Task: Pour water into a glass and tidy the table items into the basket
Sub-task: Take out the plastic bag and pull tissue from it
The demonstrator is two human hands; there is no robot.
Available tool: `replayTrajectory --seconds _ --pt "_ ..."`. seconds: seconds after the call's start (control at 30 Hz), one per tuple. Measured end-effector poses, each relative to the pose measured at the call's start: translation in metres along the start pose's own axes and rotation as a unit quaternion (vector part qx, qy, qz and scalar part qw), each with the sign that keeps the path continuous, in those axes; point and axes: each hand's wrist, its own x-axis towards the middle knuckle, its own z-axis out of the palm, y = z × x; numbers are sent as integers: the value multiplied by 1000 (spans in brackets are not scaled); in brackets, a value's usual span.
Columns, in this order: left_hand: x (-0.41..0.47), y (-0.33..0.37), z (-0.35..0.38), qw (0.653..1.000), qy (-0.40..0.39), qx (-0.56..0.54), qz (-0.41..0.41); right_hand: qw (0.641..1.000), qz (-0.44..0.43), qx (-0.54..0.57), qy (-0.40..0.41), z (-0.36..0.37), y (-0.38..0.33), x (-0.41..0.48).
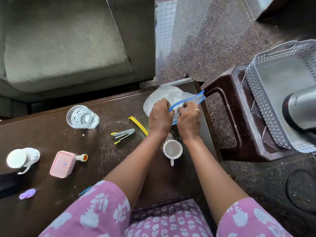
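I judge the pouring done: the glass (82, 118) stands far left of centre on the worktop (51, 134) with water in it. The tidying has barely begun — the basket (282, 93), on a stool (227, 100) to the right, holds only a steel flask (301, 110) as far as I can see.

Both my hands are on a clear zip bag (171, 97) at the far right corner of the worktop. The left hand (159, 115) pinches the blue zip strip near its near end; the right hand (189, 118) pinches the same strip just beside it, fingers curled over the plastic. The strip's long axis runs on a diagonal, from near-left at my hands to far-right, where its end points toward the stool. The bag bulges to the far left of the strip; what is in it I cannot tell.

Left on the worktop:
- a stapler (123, 134) and a yellow strip (138, 125), just left of my left hand
- a white cup (172, 149) between my forearms
- a pink box (62, 164) with a small bottle (82, 157) touching it
- a white mug (21, 159) on its side at the left edge
- a purple piece (27, 194) and a blue pen (85, 191) near me
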Motion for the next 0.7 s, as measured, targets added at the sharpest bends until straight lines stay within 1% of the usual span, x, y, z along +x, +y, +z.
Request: replayTrajectory --seconds 0.07,0.1,0.13,0.2,0.27,0.37,0.43,0.5,0.6,0.63,0.7 --pt "-1 2 -4 999 28 -4 26 994 -30 13 -102 1 -2 5" --pt "-1 3 -6 998 41 -8 37 989 -19 10 -149 2 -2 7" --pt "-2 3 -8 997 53 -12 47 985 6 6 -174 3 -3 9" --pt "-1 1 -12 996 75 -15 55 982 65 13 -174 1 -5 11" --pt "0 -3 -16 994 98 -17 52 983 88 13 -161 -3 -6 13" --pt "3 -11 -21 992 116 -28 41 985 41 -3 -168 -3 -6 16" --pt "3 -14 -22 993 106 -34 43 978 -1 -18 -208 0 -6 18" --pt "2 -17 -22 994 98 -34 44 965 -43 -56 -252 3 -9 20" --pt "2 -20 -22 993 96 -43 45 948 -100 -98 -285 10 -14 21" --pt "2 -21 -22 993 94 -47 46 945 -108 -100 -291 12 -15 20" --pt "0 -22 -22 993 92 -51 51 944 -88 -95 -302 17 -17 18"
